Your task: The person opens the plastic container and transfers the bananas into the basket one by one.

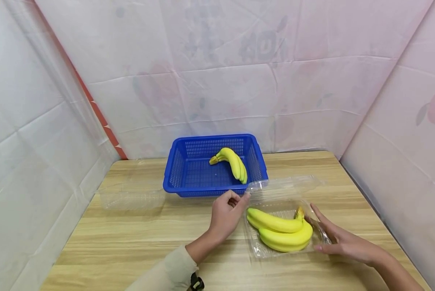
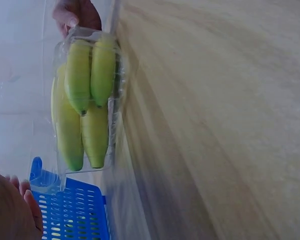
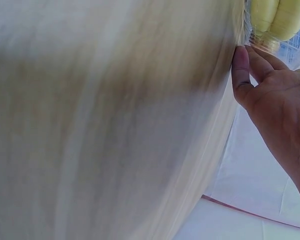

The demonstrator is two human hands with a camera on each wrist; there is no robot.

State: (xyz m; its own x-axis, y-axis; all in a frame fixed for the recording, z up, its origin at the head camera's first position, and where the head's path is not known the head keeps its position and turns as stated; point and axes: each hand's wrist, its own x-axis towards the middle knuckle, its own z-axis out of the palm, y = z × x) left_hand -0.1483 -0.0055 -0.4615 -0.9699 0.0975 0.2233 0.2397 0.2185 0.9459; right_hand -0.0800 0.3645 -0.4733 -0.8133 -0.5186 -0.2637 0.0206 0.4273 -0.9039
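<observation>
A clear plastic clamshell box [image 1: 259, 252] with its lid [image 1: 286, 188] raised lies on the table, holding a bunch of yellow bananas [image 1: 284, 240] with greenish tips. At the lid's left corner, my left hand [image 1: 226, 214] pinches the plastic between thumb and fingers. My right hand [image 1: 348, 244] holds the box's right end, thumb toward the front and fingers along the far side. The left wrist view shows the bananas [image 2: 77, 75] through the plastic, and part of my left hand [image 2: 12, 210]. In the right wrist view my right hand's thumb [image 3: 241, 67] touches the box's edge.
Behind the box stands a blue plastic basket [image 1: 170, 171] with another banana bunch [image 1: 233, 163] inside. A second clear plastic box [image 1: 130, 200] sits on the left of the wooden table [image 1: 130, 250]. White printed sheets [image 1: 217, 93] enclose the back and sides.
</observation>
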